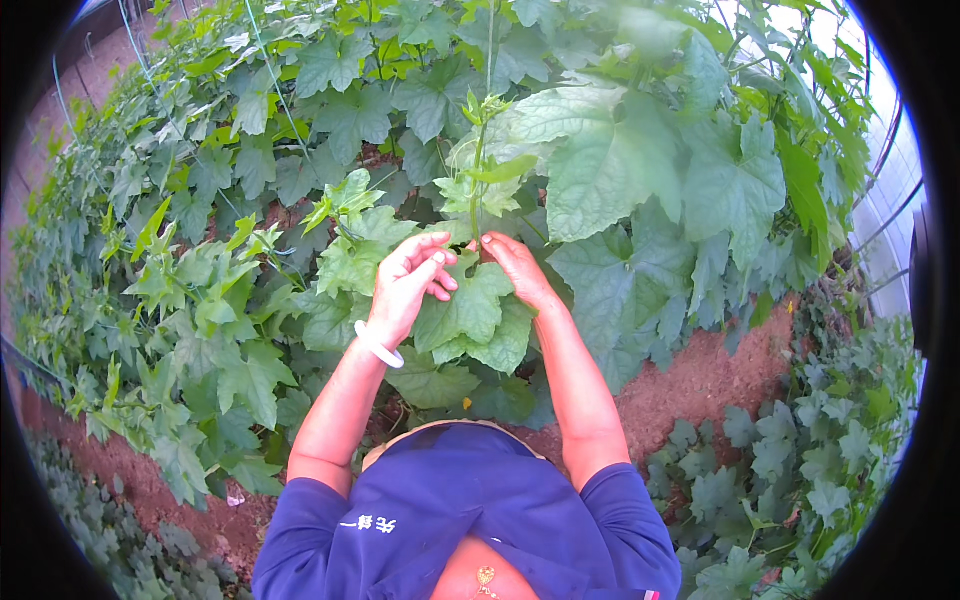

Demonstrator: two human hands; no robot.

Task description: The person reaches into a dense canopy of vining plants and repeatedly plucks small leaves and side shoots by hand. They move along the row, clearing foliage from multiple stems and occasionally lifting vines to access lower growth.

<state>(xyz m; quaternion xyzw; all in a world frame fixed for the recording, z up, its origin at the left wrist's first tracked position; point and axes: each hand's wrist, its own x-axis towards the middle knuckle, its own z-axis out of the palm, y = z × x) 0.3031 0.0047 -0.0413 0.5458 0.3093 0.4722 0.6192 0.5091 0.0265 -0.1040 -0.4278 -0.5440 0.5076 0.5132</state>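
Note:
A climbing vine's stem (478,176) rises upright before me, with a budding tip and a thin string (490,45) running up from it. My right hand (516,262) touches the stem's lower part, thumb and fingers close around it; its fingertips are partly hidden, so the grip is unclear. My left hand (420,274), below a white bracelet (379,345), is just left of the stem with its fingers curled apart, and nothing shows in it. A lobed green leaf (469,304) lies between the hands.
Large leaves (615,157) crowd the right of the stem. More vines (217,300) and slanting strings (274,75) fill the left. Reddish bare soil (712,379) runs between rows. Translucent sheeting with curved dark bars (892,217) stands at the far right.

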